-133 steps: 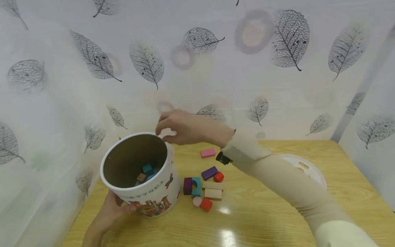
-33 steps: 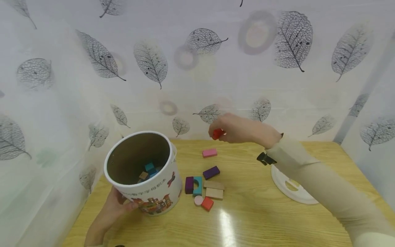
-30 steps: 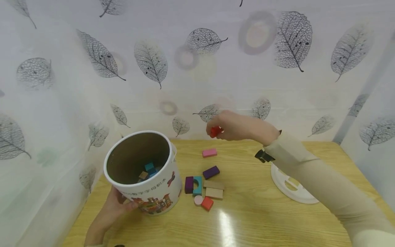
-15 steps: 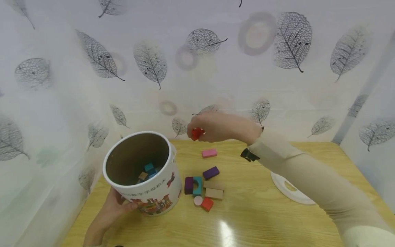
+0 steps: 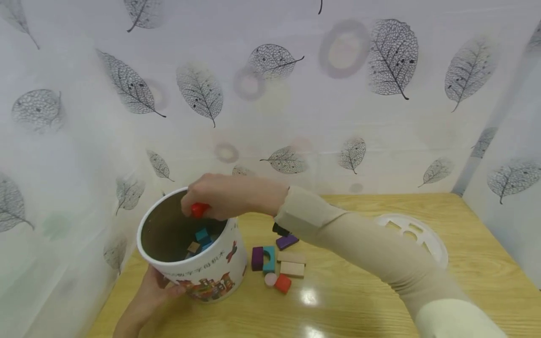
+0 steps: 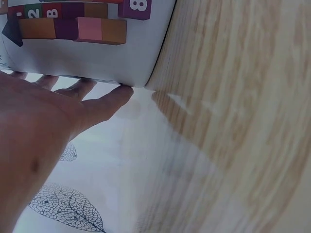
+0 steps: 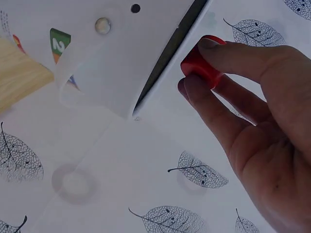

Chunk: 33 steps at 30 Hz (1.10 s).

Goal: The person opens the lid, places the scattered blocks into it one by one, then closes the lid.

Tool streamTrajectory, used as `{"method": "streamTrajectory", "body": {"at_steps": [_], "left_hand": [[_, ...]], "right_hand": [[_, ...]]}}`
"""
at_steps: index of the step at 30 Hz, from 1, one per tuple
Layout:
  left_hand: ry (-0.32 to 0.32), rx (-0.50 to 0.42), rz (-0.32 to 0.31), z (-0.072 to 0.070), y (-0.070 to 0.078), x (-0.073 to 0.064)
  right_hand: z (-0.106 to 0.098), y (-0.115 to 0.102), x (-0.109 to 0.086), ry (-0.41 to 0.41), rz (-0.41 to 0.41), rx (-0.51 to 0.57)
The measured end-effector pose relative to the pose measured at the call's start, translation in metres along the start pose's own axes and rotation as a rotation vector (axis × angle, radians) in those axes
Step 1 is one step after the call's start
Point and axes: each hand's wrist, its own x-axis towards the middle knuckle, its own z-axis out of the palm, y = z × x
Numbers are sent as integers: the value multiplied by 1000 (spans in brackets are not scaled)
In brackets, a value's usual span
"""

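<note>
My right hand [image 5: 228,195] is at the bucket's mouth, pinching a small red block [image 5: 198,210] between thumb and fingers. In the right wrist view the red block [image 7: 204,62] shows a rounded side, close by the rim. The white printed bucket [image 5: 207,279] stands at the left, its mouth facing up toward me. Inside it, teal blocks [image 5: 203,235] and a small wooden block [image 5: 194,247] lie at the bottom. Low on the bucket's left side, my left hand [image 5: 148,295] holds it, thumb in front. The left wrist view shows that hand [image 6: 48,111] along the bucket's lower edge, fingertips partly hidden.
Right of the bucket lie a purple block [image 5: 257,259], a teal arch [image 5: 269,265], wooden blocks [image 5: 292,269], a pink disc [image 5: 270,280], a red block [image 5: 283,283] and another purple block [image 5: 287,241]. A white lid with cutouts [image 5: 439,249] lies at the right.
The right hand left the bucket's rim, picked up the rounded red block from the table, and carried it left to the bucket's mouth. The left hand stays on the bucket.
</note>
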Motion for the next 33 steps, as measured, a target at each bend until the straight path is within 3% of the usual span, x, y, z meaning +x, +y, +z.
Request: {"method": "streamTrajectory", "body": {"at_steps": [8, 14, 19, 26, 33], "left_hand": [[17, -8, 7, -2, -3, -3], [-11, -32, 19, -1, -4, -2], [-24, -68, 71, -2, -5, 0], [-7, -77, 78, -3, -7, -1], [-7, -85, 61, -2, -6, 0]], "right_hand": [[8, -7, 22, -16, -23, -22], [12, -7, 24, -12, -11, -27], [11, -3, 22, -17, -27, -81], [7, 13, 1, 68, 19, -48], [0, 49, -41, 182, 86, 75]]}}
